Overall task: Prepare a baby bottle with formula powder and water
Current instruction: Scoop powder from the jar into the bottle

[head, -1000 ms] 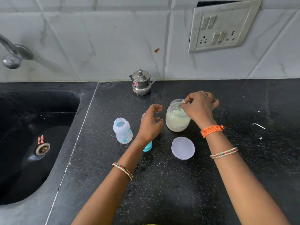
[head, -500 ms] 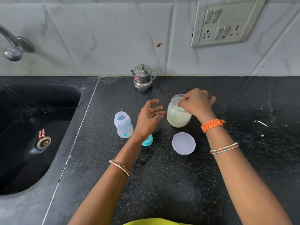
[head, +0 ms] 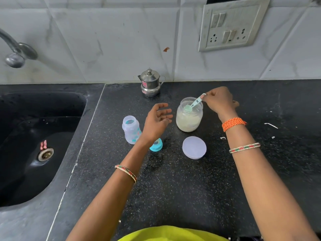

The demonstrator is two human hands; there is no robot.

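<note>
Head view: the small clear plastic baby bottle with coloured prints (head: 131,129) is being left uncapped and upright on the speckled black stone counter (head: 182,188), just left of the left hand, apparently so that powder can be tipped straight in. Its teal screw ring (head: 156,145) is being kept beside it, partly hidden under the left wrist. A pale green plastic scoop (head: 194,103) is being pinched by its handle tip in the right hand (head: 219,101), its bowl being dipped into the open clear jar of cream formula powder (head: 189,115). The left hand (head: 157,123) is being held loosely spread above the counter, gripping nothing, probably ready to steady bottle or jar. The jar's round translucent lid (head: 194,147) is lying nearby, within reach for closing.
</note>
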